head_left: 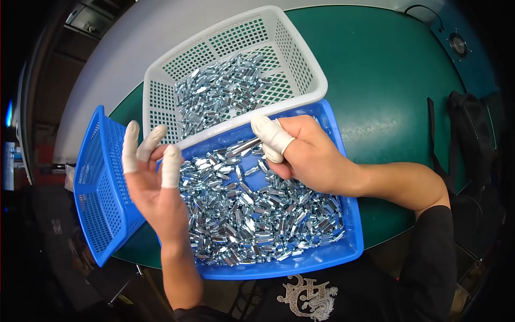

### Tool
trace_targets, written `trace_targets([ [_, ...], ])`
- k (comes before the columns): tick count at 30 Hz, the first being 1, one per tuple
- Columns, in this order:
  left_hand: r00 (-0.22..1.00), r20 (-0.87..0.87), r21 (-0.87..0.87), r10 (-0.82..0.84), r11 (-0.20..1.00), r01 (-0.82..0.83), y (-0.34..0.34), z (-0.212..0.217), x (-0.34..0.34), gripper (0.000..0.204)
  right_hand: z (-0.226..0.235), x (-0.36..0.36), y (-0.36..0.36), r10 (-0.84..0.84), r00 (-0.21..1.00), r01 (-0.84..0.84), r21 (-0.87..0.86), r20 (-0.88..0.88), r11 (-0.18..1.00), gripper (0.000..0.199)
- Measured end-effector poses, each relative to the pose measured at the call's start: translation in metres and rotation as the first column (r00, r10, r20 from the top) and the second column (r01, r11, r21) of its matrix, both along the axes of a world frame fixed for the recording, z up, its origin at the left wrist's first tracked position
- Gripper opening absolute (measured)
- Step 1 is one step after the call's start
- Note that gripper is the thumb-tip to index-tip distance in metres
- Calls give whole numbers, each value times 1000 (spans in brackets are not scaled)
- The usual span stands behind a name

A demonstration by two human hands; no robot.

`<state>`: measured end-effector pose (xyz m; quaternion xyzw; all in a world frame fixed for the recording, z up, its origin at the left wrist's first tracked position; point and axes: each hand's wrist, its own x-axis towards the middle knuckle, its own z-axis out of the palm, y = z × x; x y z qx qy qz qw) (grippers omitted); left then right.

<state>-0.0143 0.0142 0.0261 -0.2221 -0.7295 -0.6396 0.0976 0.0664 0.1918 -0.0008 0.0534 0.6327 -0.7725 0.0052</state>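
White finger covers sit on several fingers of both my hands. My left hand is raised over the left side of the blue tray, its fingers spread with nothing seen between them. Over the far part of that tray, my right hand pinches a slim shiny metal piece between thumb and fingers. Its far end is hidden in the grip, and I cannot make out whether it is one piece or more. Below, many small hexagonal metal fittings lie in a loose layer, with the tray's blue bottom showing near the middle.
Behind the blue tray, a white perforated basket holds a heap of similar metal fittings. A blue perforated basket is tipped on its side at the left. The table has a green top. A black bag is at the right.
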Motion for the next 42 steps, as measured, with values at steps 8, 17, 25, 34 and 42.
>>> trace_targets([
  [8,622,-425,-83,-658,712,697,-71,85,61,82,2,1,5,-37,983,43,30,-180,999,42],
  [17,491,-551,35,-674,570,821,-43,71,89,42,-20,-5,2,-124,951,182,187,-285,965,41],
  [25,318,-527,64,-788,336,940,-46,68,105,29,-12,6,0,-82,953,150,218,-291,964,45],
  [34,154,-512,80,-845,131,988,-71,69,112,15,-3,5,2,-36,966,86,188,-256,978,49],
  [42,16,-542,98,-840,-45,994,-84,68,129,10,-1,8,4,18,980,20,186,-200,982,45],
])
